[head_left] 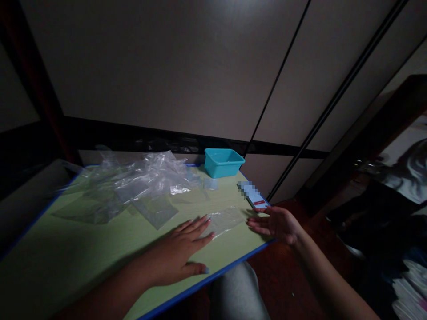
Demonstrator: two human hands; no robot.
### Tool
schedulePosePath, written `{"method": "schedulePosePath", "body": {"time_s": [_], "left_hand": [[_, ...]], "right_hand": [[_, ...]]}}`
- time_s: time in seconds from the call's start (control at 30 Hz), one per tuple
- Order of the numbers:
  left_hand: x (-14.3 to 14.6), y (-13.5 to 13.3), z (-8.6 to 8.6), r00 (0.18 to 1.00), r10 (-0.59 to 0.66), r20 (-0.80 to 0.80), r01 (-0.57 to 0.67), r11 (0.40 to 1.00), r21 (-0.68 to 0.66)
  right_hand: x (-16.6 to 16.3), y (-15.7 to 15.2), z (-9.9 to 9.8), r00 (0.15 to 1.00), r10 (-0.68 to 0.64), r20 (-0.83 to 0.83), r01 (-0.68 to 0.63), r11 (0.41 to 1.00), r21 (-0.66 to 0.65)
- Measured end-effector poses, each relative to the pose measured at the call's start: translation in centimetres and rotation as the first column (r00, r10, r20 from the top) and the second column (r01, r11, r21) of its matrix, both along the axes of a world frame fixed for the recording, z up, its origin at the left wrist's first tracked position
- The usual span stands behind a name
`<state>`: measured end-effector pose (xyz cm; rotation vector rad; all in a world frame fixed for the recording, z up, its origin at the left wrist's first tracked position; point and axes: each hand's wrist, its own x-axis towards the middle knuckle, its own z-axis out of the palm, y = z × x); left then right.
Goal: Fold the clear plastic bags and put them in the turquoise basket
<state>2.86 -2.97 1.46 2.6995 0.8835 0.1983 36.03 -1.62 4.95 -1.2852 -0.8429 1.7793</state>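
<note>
My left hand (182, 251) lies flat on the green table (83, 262), fingers stretched out, its fingertips on the left edge of a small clear plastic bag (227, 220). My right hand (276, 223) rests open at the table's right edge, fingers pointing left toward the same bag, just short of it. Neither hand grips anything. A phone (255, 195) with a red button on its screen lies just beyond my right hand.
A heap of clear plastic bags (133, 184) covers the far left of the table. A teal plastic tub (223, 162) stands at the far edge. The table has a blue rim. A dark wall panel rises behind; clutter lies on the floor to the right.
</note>
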Motion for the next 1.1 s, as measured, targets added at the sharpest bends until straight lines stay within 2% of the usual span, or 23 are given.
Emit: {"method": "schedulePosePath", "body": {"time_s": [0.3, 0.4, 0.53, 0.63, 0.7, 0.8, 0.87, 1.1], "left_hand": [[0.0, 0.2, -0.3, 1.0, -0.021, 0.003, 0.021, 0.999, -0.03], [0.0, 0.1, -0.1, 1.0, -0.014, 0.003, 0.014, 0.999, -0.035], [0.0, 0.0, -0.1, 1.0, -0.005, 0.012, 0.005, 0.999, -0.052], [0.0, 0.0, -0.1, 1.0, -0.009, 0.024, 0.01, 0.999, -0.053], [0.0, 0.0, -0.2, 1.0, -0.012, 0.028, 0.014, 0.998, -0.054], [0.0, 0.0, -0.3, 0.999, -0.008, 0.045, 0.01, 0.999, -0.049], [0.0, 0.0, -0.4, 0.998, -0.007, 0.056, 0.009, 0.999, -0.044], [0.0, -0.1, -0.1, 0.999, -0.011, 0.041, 0.013, 0.998, -0.057]], "right_hand": [[-4.2, 0.9, -0.9, 0.994, 0.006, -0.112, -0.007, 1.0, -0.01], [-5.5, 1.5, -1.5, 0.995, 0.014, -0.096, -0.018, 0.999, -0.034], [-6.3, 2.4, -2.8, 1.0, -0.008, 0.03, 0.006, 0.999, 0.047], [-6.0, 2.7, -3.4, 0.971, 0.042, 0.234, -0.082, 0.983, 0.166], [-5.7, 2.6, -3.4, 0.899, 0.069, 0.433, -0.176, 0.961, 0.214], [-5.2, 2.5, -3.3, 0.773, -0.014, 0.634, -0.227, 0.928, 0.296], [-5.1, 2.4, -3.2, 0.756, -0.068, 0.651, -0.216, 0.913, 0.347], [-5.9, 2.8, -3.7, 0.777, -0.112, 0.619, -0.216, 0.877, 0.429]]}}
